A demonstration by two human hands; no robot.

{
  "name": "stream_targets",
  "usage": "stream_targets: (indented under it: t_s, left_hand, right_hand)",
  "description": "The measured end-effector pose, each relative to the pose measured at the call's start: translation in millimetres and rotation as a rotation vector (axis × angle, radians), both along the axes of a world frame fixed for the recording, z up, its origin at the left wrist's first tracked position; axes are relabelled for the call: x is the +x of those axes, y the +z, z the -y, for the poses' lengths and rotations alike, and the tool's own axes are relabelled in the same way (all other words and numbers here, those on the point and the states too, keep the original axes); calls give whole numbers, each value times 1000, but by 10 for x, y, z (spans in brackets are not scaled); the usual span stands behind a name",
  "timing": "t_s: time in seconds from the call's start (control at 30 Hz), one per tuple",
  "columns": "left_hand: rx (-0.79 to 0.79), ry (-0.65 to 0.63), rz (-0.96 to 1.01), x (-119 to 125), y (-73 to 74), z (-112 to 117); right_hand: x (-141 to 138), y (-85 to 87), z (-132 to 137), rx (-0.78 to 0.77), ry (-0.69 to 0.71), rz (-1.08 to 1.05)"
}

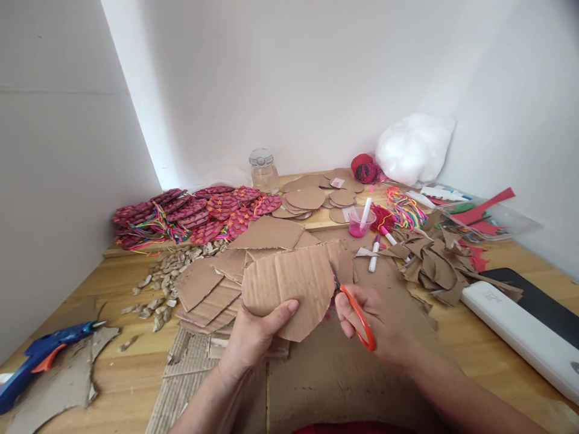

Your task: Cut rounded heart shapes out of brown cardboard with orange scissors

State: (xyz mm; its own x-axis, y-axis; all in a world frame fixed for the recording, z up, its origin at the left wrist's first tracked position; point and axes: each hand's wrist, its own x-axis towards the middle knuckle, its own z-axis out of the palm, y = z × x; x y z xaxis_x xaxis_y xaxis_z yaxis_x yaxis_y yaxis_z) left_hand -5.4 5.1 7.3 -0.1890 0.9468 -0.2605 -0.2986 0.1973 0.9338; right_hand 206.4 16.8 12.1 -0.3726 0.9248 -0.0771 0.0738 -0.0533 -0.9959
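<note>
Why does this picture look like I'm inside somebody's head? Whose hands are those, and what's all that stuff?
Good noticing! There's no robot here, just a person wearing a camera on their head. It looks forward and down, so you see roughly what they see.

The left hand holds a piece of brown cardboard with a rounded outline. The right hand holds orange-handled scissors, with the blades at the cardboard's right edge.

On the wooden table lie more cardboard pieces, a heap of cardboard scraps and a blue glue gun. Farther back are colorful decorated pieces, a jar and a puffy white bundle.
</note>
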Motion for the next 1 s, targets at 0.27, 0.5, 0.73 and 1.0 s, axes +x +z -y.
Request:
stream_targets:
  t_s: [0.27,0.5,0.73,1.0]
  left_hand:
    - [-22,7,15,-17,-9,-7]
    - [-12,12,49,-29,65,-10]
    - [-5,-8,12,-70,127,-19]
    - [-6,-56,-75,-72,54,-20]
  right_hand:
    - [8,20,14,-34,-13,30]
    - [-14,126,57,1,-44,144]
    - [-14,109,22,-33,-25,86]
    - [-5,94,-3,-58,-7,53]
